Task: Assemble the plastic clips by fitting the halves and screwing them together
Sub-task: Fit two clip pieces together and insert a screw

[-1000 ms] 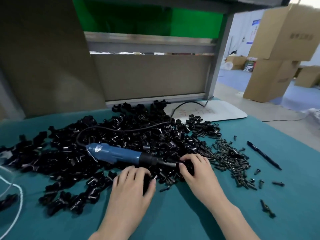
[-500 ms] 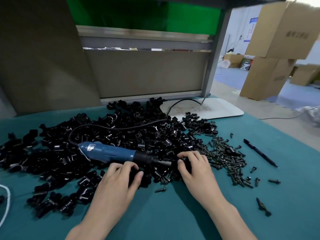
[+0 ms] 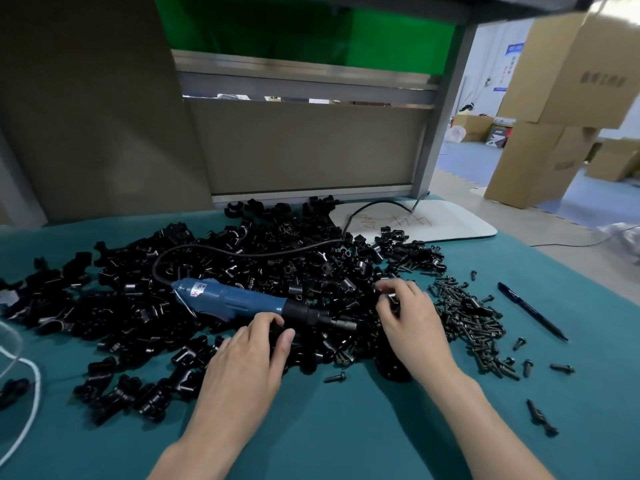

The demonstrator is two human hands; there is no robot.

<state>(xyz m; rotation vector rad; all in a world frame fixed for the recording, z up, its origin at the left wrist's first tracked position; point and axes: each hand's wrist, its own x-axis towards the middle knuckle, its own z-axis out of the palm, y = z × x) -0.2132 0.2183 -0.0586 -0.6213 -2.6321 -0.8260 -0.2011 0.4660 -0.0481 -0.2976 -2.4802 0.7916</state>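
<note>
**Clip assembly, picking stage.** The driver [image 3: 239, 301] lay across the clips [image 3: 311, 258] on the worktop [image 3: 346, 427]. Since half a second earlier, the right hand [image 3: 412, 323] had drawn slightly beyond the driver's tip, on the side of the screws [image 3: 467, 313], its grip now pinching a half [image 3: 390, 296]. The left hand [image 3: 249, 362], just before the driver's nose, had curled its grip round a second half [image 3: 277, 330]. We judged both halves picked, with fitting next.
</note>
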